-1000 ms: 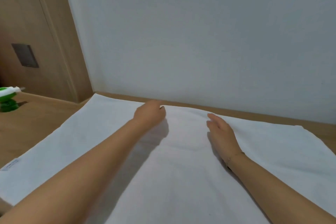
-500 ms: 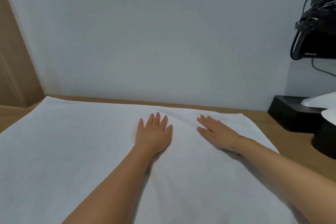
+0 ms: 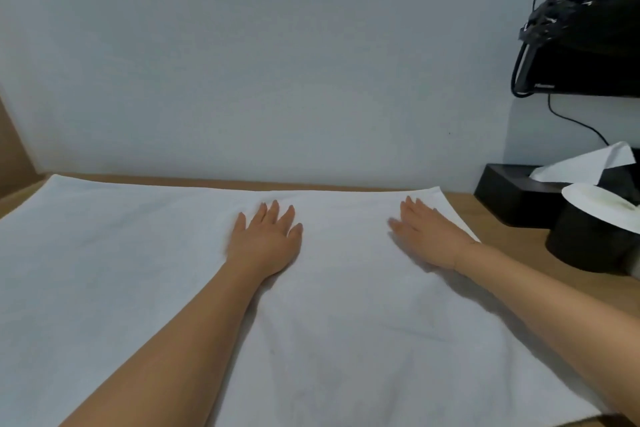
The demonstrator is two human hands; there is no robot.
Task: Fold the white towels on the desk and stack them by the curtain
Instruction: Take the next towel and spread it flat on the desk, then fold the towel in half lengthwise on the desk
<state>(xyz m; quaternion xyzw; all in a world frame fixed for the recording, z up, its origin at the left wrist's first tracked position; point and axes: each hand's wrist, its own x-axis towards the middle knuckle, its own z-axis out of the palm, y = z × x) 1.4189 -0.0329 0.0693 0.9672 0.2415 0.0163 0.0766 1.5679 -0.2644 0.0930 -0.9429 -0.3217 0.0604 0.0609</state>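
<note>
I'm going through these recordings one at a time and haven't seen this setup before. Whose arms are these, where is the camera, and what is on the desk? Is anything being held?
There is no machine here. A person wears one wide-angle camera on the head, looking forward and down, so the two bare arms reaching in from the bottom are their own.

A large white towel lies spread flat over a wooden desk that stands against a pale wall. The left hand and the right hand both rest palm down on the towel with straight fingers, the right one near its far right corner. Nothing is held; they look to be pressing or smoothing the cloth.

At the right stand a black tissue box, a round black container and, higher up, a black plastic bag. No curtain is in view.
</note>
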